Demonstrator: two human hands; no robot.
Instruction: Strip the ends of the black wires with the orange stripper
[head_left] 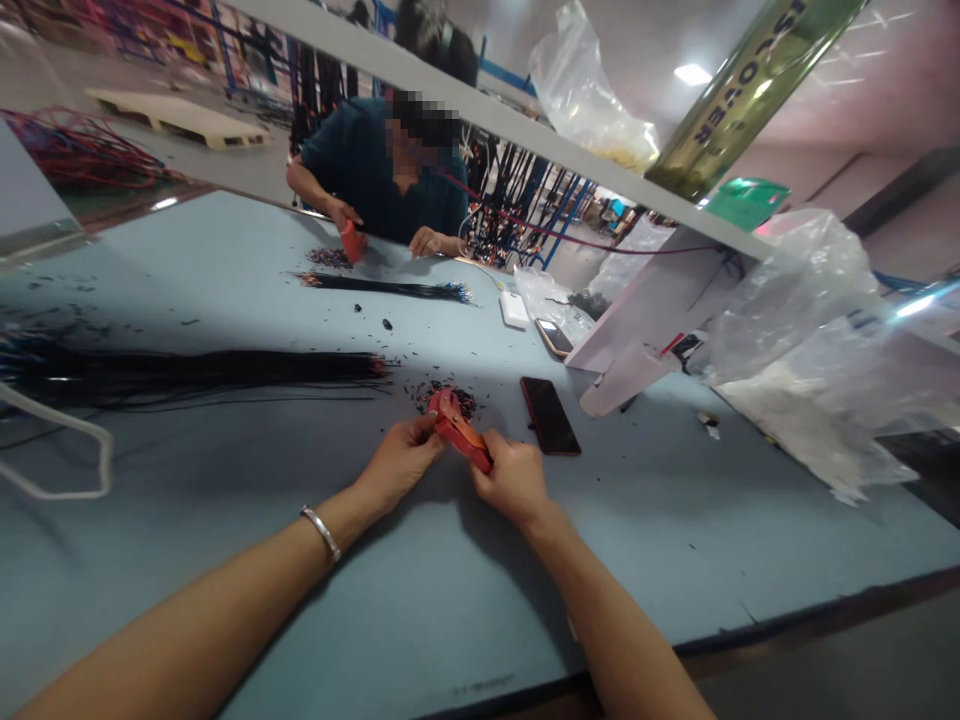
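My right hand (514, 478) is closed around the handles of a red wire stripper (456, 425), whose head points away and to the left. At that head, the fingers of my left hand (401, 455) are pinched together; what they hold is too small to make out. Just beyond the tool lies a pile of short black cable scraps (469, 402), some with orange-red bits. To the left stretches a thick bundle of black cables (247, 370), its stripped-looking reddish ends toward the scraps.
Across the blue-grey table (300, 630) a co-worker (375, 170) holds another red tool (352, 242) beside a smaller cable bundle (390, 288). A dark phone (551, 415) lies right of my hands. Plastic bags (810, 370) and a shelf post (630, 320) stand further right.
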